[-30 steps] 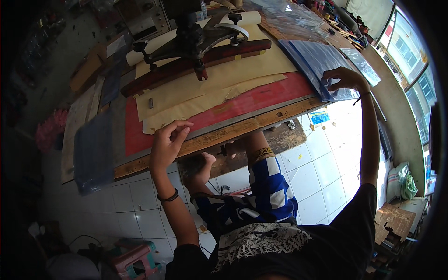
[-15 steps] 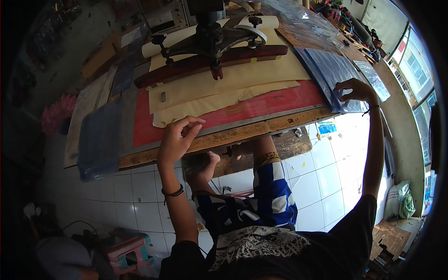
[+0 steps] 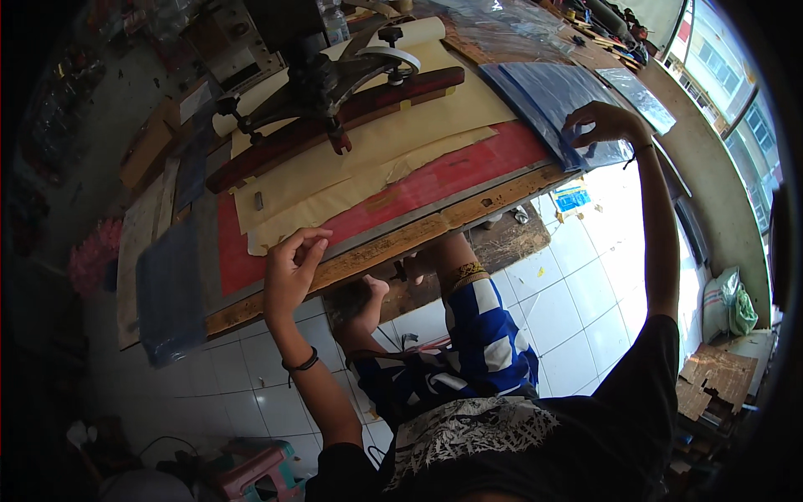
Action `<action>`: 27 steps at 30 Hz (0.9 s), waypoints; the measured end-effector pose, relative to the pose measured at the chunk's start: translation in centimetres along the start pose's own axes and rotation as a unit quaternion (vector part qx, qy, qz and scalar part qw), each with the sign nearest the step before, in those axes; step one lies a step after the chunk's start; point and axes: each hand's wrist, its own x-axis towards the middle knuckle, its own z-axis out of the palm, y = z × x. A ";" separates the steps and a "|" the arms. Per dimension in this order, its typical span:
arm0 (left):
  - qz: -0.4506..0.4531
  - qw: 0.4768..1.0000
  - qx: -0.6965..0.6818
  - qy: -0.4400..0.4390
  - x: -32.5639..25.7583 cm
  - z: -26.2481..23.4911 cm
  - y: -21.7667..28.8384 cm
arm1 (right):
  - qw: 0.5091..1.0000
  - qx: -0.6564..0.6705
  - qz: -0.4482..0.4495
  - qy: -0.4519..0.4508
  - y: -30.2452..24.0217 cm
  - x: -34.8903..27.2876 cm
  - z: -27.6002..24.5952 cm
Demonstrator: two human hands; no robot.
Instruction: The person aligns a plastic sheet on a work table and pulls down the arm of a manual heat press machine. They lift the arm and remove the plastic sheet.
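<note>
Over the table's wooden front edge (image 3: 401,243), my left hand (image 3: 291,272) hovers near the red sheet (image 3: 468,163), fingers loosely bent, thumb a little apart, nothing visible in it. My right hand (image 3: 615,124) reaches to a stack of clear bluish plastic sheets (image 3: 544,92) at the right end of the table. Its thumb and index finger curve toward each other with a gap between them, close above the top sheet; whether they touch it I cannot tell. Tan paper (image 3: 351,180) covers much of the red sheet. Above it stands a press head with a long dark red bar (image 3: 418,88).
Another bluish plastic sheet (image 3: 171,284) hangs over the table's left front corner. A small metal piece (image 3: 258,201) lies on the tan paper. My bare feet are by a wooden board (image 3: 510,238) under the table. A reddish stool (image 3: 255,473) stands at the lower left.
The view has shifted and tilted, so the table appears lower at the left. My right hand's thumb and index finger are closer together over the plastic stack. My left hand stays near the front edge.
</note>
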 end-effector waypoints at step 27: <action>-0.011 1.000 -0.009 0.008 0.1 0.2 0.3 | 0.997 -0.060 -0.035 0.038 0.7 0.3 0.3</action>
